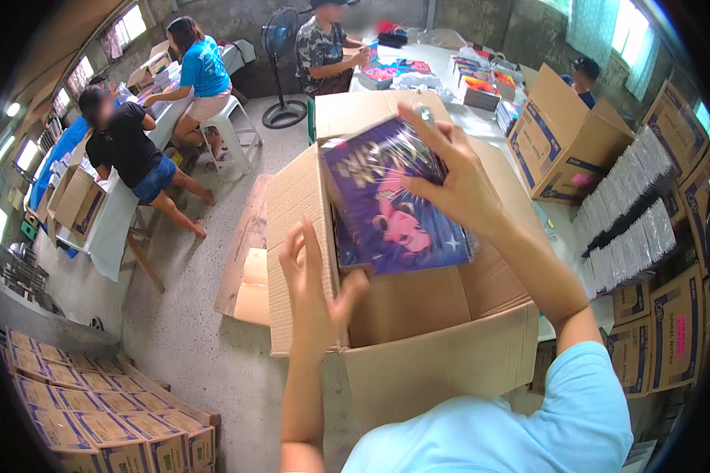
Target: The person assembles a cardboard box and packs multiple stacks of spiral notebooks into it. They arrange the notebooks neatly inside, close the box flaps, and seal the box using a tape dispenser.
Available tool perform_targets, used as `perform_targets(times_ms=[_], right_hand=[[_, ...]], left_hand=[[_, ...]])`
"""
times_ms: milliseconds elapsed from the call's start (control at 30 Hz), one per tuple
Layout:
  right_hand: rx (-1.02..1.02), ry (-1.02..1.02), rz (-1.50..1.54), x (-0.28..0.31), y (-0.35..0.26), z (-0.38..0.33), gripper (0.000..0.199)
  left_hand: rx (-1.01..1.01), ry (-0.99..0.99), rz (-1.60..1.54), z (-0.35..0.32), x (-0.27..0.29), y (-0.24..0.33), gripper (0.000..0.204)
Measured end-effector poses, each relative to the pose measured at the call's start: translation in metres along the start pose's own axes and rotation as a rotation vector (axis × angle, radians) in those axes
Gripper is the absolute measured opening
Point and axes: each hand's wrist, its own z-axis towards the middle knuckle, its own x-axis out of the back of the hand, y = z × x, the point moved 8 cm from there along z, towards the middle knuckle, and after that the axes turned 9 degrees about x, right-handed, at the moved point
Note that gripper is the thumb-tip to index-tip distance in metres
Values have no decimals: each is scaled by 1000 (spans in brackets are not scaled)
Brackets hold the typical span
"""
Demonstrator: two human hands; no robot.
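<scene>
Bench: white-topped bench (481,122) beyond the carton's far edge, bearing stacks of colourful books (478,93); what supports the carton cannot be told.
Open carton: brown carton (442,363), flaps folded outward, bare cardboard showing inside its near edge.
Purple pack: glossy, film-wrapped pack (398,225) with a pink figure on its cover, tilted over the opening toward the carton's far left corner.
Pack handling: probably fairly stiff and moderately weighty, with slick film and corners that could dent; best held by two opposite edges, the palms supporting it, rather than by the loose film.
Right hand: the right hand (461,177) is spread wide over the pack's right side; how firmly it presses is unclear.
Left hand: the left hand (314,292) is half open, apparently empty, its thumb near the pack's near left corner.
</scene>
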Motion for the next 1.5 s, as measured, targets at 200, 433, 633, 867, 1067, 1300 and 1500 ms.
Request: perform_targets(times_ms=[200,433,633,867,1067,1300,1500], right_hand=[[-216,-226,-324,-6,81,-46,82],[-413,-493,-768,-48,200,-108,65],[-250,-1164,-458,-180,187,-207,112],[-134,-812,-475,-210,171,-260,115],[-97,-850,-418,-201,194,-251,96],[-61,-673,-344,-207,193,-258,97],[-259,-1162,311,-208,197,-159,68]], left_hand=[[-89,-492,285,-105,-14,-4,42],[-39,-299,95,-142,-9,-6,25],[-48,-286,131,-146,-12,-1,28],[-43,-316,194,-147,-11,-3,22],[-91,-247,196,-165,-14,-13,11],[-218,-273,243,-160,-18,-3,6],[-128,-564,400,-125,-32,40,18]])
